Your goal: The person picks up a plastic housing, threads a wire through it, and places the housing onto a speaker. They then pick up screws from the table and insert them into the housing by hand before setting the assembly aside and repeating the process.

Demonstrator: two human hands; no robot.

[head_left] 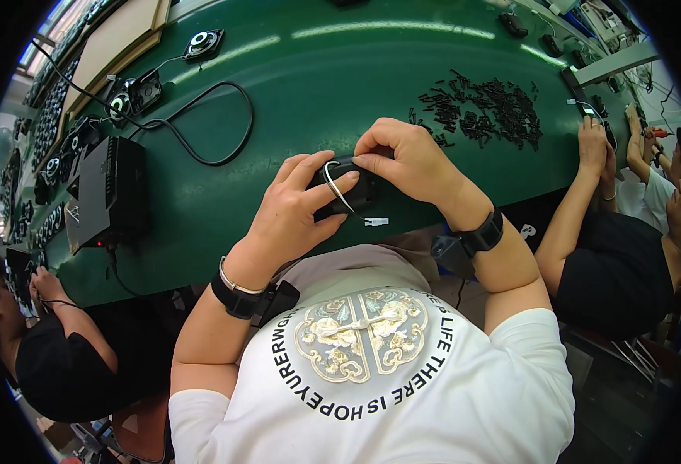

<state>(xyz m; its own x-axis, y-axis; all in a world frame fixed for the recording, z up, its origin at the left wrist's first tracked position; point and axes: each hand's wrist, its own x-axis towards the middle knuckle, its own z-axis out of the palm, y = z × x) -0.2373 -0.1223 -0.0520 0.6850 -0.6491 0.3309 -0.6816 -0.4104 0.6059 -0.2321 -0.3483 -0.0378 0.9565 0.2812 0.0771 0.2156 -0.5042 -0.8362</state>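
Two-handedly gripping a black housing (pixel 364 192) with white cable (pixel 339 196), using left hand (pixel 290 197) at nine o'clock, right hand (pixel 414 158) at two.

We have bright, even light over the counter (pixel 317 100), seemingly from above, for long white streaks of glare (pixel 394 32) lie across its far side. The white shirt (pixel 472 387) shows brightly, while we lose detail in the deep shadow (pixel 147 332) under the counter. We see the fingers (pixel 308 172) without motion blur. Toward the black, rounded rim, straight edges bend and detail turns soft.
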